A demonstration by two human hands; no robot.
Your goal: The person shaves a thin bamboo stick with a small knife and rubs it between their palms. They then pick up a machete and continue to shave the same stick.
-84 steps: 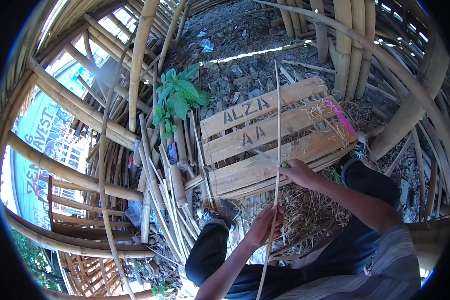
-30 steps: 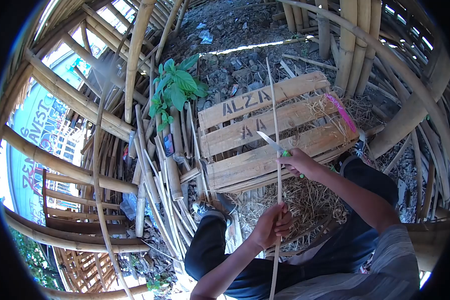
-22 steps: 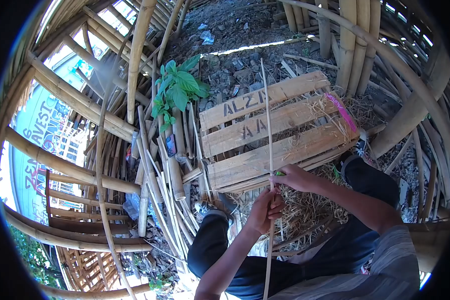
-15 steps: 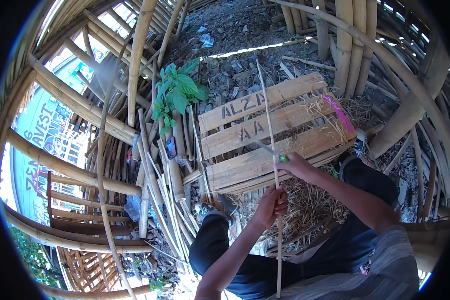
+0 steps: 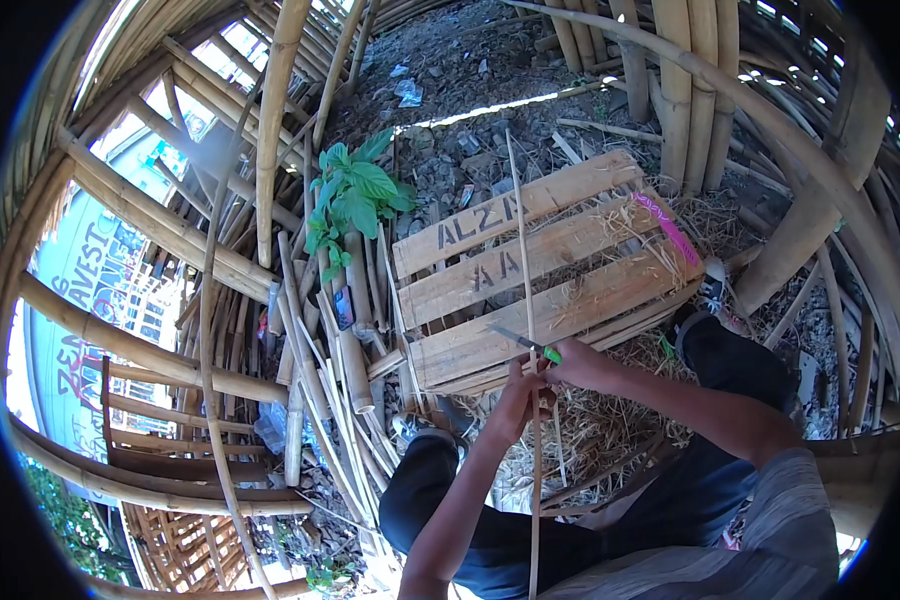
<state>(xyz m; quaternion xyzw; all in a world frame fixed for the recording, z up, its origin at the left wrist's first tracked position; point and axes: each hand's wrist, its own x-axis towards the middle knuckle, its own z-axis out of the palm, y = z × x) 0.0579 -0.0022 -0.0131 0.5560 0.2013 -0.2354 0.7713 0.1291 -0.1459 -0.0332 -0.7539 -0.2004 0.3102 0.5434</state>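
A long, thin bamboo strip (image 5: 526, 240) runs upright through the view, over the wooden crate and down past my knees. My left hand (image 5: 515, 405) is closed round the strip just below the crate's near edge. In my right hand (image 5: 582, 366) is a knife (image 5: 515, 336) with a green and black handle, its blade crossing the strip and pointing left over the slats. The two hands meet at the strip, fingers close together. In front of them lies the slatted wooden crate (image 5: 450, 300), marked with stencilled letters and a pink strip at its right end.
Shavings and straw (image 5: 610, 430) cover the ground between my legs. Cut bamboo strips (image 5: 345, 430) lie in a pile at left, near a leafy green plant (image 5: 355, 195). Bamboo poles (image 5: 675, 100) stand at the back right, and a bamboo frame (image 5: 150, 345) rises on the left.
My left hand has moved up the strip to meet my right hand. The knife has come down and left, its blade still across the strip.
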